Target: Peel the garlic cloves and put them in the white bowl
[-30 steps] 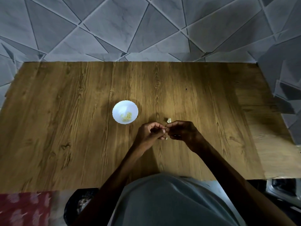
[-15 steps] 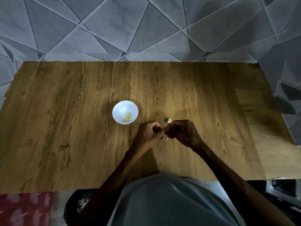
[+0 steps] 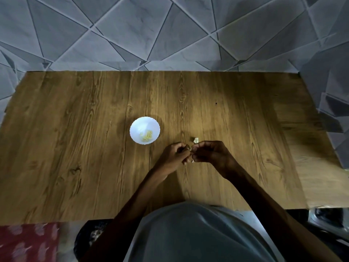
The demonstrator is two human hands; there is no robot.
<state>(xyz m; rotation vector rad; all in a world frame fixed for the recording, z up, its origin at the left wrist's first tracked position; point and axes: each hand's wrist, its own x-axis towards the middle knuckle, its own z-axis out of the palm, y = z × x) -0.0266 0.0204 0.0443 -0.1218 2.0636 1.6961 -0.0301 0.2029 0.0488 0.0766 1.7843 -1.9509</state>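
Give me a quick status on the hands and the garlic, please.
Left hand and right hand both pinching one clove. Bowl holds peeled cloves. Another garlic piece on table beyond hands. Nothing between hands and bowl.

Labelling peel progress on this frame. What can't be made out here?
Head view, garlic clove: fingertips of the left hand and right hand pinch it and cover nearly all; remaining skin unclear.
Head view, pale scrap on the table behind the right hand: too small to tell skin from clove.
Head view, yellowish pieces in the white bowl: too small to count.
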